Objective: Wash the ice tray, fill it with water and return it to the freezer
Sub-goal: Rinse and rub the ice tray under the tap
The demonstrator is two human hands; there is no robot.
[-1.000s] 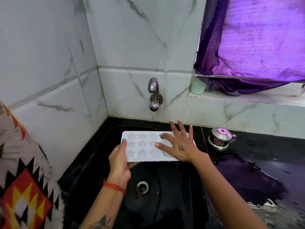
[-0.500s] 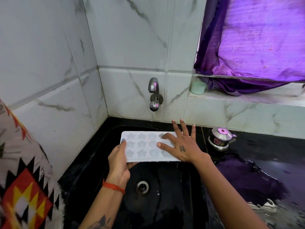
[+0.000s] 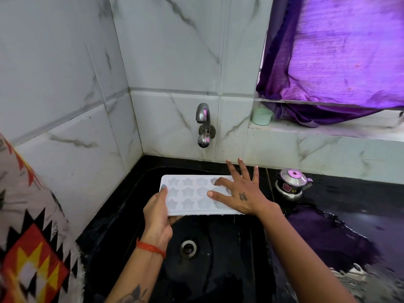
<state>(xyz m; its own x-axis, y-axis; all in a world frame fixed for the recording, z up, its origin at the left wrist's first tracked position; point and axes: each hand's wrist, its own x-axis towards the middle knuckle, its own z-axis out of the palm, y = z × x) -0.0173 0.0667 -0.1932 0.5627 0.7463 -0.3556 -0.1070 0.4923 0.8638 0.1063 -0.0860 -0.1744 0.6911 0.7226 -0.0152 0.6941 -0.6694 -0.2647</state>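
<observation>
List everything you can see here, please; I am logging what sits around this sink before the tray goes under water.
ice tray: one, pale white with star moulds, held level over the sink
sink: one, black, below the tap
drain: one, metal, in the sink floor
tap: one, chrome, on the back wall, no water running
cup: one, pale green, on the window ledge
curtain: one, purple, over the window
small pot: one, steel with lid, on the wet black counter to the right
patterned cloth: one, white, black, red and yellow, at the left edge
left hand: grips the tray's left end, orange thread on the wrist
right hand: fingers spread, flat on the tray's right part
</observation>
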